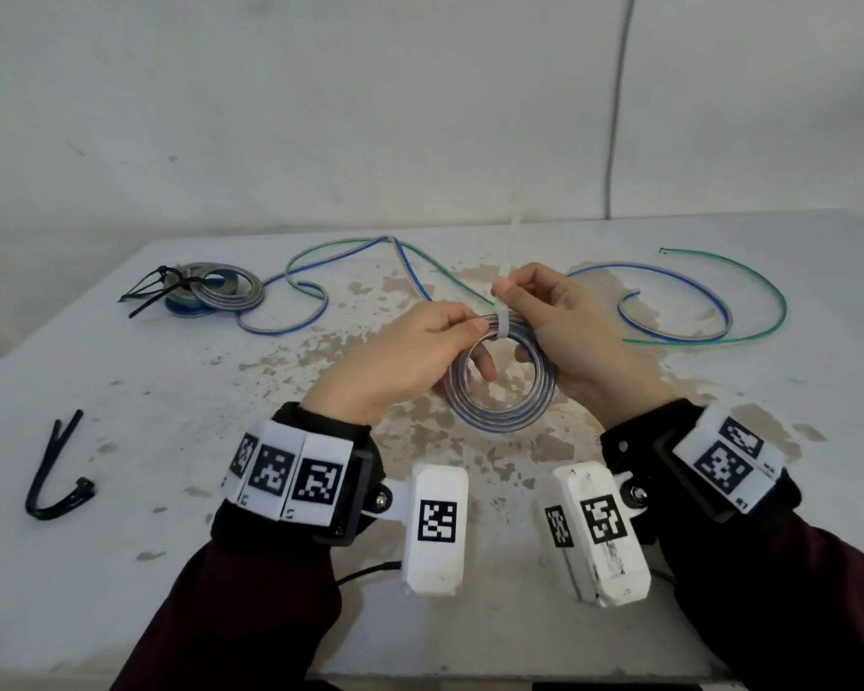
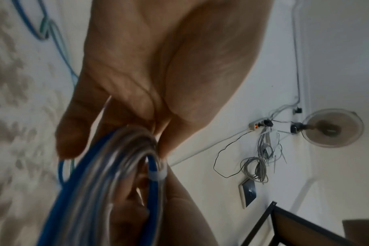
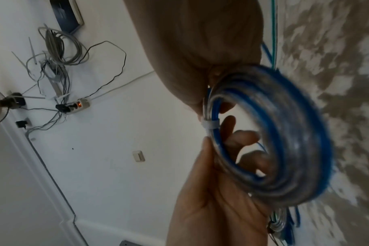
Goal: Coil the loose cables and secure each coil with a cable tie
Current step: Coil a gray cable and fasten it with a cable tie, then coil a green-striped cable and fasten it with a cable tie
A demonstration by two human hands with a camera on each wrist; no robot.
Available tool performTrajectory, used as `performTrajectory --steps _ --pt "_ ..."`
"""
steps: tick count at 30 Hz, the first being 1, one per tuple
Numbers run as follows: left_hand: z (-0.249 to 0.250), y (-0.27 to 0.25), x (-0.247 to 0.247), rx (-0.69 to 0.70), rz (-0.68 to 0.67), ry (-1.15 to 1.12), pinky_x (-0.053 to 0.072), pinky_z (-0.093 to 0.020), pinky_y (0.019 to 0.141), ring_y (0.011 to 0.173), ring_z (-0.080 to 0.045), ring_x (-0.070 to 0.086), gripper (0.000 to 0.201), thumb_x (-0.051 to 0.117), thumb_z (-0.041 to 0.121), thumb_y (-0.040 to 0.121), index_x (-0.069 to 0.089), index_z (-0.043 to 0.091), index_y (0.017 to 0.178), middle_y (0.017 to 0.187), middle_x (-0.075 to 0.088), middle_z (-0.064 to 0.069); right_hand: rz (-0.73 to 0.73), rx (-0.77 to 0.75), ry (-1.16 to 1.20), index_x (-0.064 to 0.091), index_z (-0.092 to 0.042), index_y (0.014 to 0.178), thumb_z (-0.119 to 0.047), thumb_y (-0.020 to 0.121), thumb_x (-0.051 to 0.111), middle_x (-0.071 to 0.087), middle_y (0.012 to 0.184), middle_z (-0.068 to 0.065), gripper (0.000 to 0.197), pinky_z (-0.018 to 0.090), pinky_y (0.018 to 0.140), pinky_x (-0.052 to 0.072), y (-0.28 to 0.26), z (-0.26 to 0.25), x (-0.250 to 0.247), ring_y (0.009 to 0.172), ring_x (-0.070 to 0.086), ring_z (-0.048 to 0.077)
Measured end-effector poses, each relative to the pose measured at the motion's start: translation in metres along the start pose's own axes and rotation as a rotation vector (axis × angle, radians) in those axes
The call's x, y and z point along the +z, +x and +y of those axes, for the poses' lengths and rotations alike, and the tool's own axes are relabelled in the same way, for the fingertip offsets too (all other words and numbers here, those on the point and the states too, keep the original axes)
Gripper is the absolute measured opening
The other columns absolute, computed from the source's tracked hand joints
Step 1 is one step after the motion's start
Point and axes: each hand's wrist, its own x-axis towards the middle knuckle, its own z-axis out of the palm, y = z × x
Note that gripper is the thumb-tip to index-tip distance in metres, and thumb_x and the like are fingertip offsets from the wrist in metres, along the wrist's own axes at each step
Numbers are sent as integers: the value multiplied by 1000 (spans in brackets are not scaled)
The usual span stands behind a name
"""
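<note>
Cinching white tie (image 1: 502, 325) round glossy coil (image 1: 501, 411)

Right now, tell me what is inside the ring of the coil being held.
Inside the coil, fingertips of the left hand and right hand poke through, with stained table behind. The palms' grip is hidden.

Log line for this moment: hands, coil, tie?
left hand: holds blue-and-clear cable coil | right hand: pinches white cable tie tail | tie: looped round coil | loose cables remaining
</note>
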Motion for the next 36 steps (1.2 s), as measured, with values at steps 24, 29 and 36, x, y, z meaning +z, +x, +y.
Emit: performTrajectory --steps 24,29,36 --pt "-108 -47 -203 -433 1002 -397 56 -33 45 37 -17 61 16 47 -5 94 52 -4 79 71 55 -17 -193 684 534 54 -8 79 -9 97 43 49 69 4 22 20 53 47 25 39 166 61 48 13" --pt "-145 -35 -225 -552 1100 -341 60 -47 63 58 -27 69 14 61 1 87 57 -6 76 77 67 -25 -195 686 581 55 -6 81 -8 97 45 51 70 5 20 20 52 52 30 44 161 63 51 15" --pt "-149 -28 -234 -711 1134 202 46 -36 85 108 -39 58 41 66 20 81 59 -6 112 116 61 -22 -219 638 521 55 -6 81 -7 97 43 51 69 6 20 22 57 52 31 49 164 61 52 15"
